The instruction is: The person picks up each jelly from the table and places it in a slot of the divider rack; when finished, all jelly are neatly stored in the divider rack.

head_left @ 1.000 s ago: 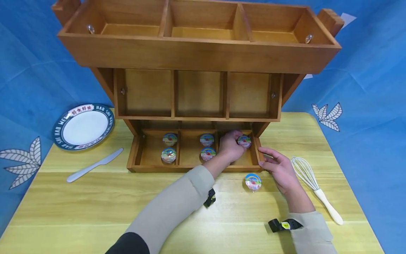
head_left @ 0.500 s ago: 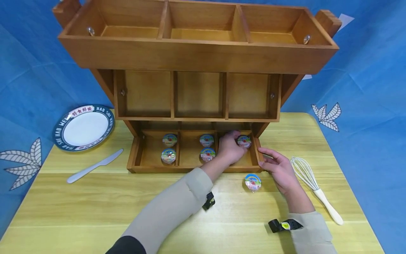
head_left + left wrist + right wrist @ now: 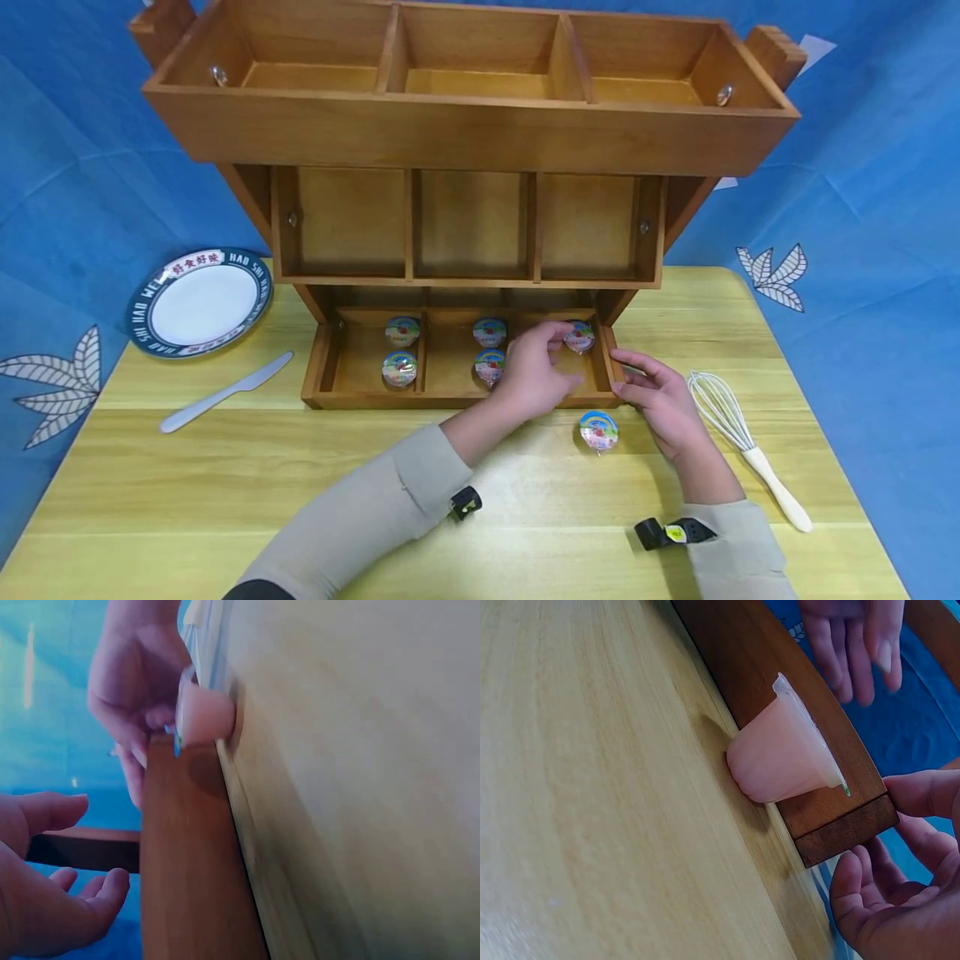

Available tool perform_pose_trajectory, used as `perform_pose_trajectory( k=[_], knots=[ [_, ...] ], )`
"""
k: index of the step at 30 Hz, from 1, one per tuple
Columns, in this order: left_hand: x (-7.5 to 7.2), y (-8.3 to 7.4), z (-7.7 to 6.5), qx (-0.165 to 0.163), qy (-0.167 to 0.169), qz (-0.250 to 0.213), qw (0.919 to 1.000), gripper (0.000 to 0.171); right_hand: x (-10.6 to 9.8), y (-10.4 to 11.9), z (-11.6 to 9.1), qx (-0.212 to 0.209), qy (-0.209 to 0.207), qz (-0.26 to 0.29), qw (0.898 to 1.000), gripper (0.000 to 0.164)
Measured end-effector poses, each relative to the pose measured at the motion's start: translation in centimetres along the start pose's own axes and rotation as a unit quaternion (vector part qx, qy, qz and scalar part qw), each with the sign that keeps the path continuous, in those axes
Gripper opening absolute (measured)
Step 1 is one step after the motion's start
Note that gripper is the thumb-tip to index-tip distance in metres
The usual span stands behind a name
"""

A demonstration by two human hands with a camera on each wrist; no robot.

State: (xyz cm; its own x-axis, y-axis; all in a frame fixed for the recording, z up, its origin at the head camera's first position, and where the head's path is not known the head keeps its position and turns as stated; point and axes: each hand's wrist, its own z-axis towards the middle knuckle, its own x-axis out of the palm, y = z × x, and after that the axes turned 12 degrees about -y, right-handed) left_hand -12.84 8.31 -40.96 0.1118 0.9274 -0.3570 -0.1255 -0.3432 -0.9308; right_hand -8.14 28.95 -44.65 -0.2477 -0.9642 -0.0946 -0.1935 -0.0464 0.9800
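My left hand (image 3: pixel 534 371) hovers over the right compartment of the bottom tier of the wooden rack (image 3: pixel 465 401), thumb and fingers apart with nothing between them. At that compartment's back stands a jelly cup (image 3: pixel 579 337), its lid near my left fingertips. My right hand (image 3: pixel 660 400) holds the tier's front right corner, thumb on one side and fingers on the other in the right wrist view. Another jelly cup (image 3: pixel 780 750), pink with a printed lid, stands on the table in front of this corner. Two jelly cups (image 3: pixel 490 332) are in the middle compartment and two (image 3: pixel 399 367) in the left.
The rack's upper tiers (image 3: pixel 465 125) overhang the bottom one. A plate (image 3: pixel 202 304) and a white knife (image 3: pixel 225 392) lie at left on the wooden table (image 3: pixel 225 500). A whisk (image 3: pixel 750 446) lies just right of my right hand.
My left hand has let go of the jelly cup in the right compartment and drawn back toward the front left. The cup stays there. My right hand has not moved.
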Motion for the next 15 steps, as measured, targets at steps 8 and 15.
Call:
perform_pose_trajectory(
  k=[8,15],
  knots=[
    [-1.4,-0.2,-4.0,0.035,0.025,-0.038,0.9984,0.059,0.0,0.1,-0.1,0.006,-0.003,-0.012,1.000,0.049],
    [-0.7,0.4,-6.5,0.004,0.048,-0.060,0.9970,0.055,0.1,0.1,-0.1,0.004,-0.004,-0.010,1.000,0.048]
  ],
)
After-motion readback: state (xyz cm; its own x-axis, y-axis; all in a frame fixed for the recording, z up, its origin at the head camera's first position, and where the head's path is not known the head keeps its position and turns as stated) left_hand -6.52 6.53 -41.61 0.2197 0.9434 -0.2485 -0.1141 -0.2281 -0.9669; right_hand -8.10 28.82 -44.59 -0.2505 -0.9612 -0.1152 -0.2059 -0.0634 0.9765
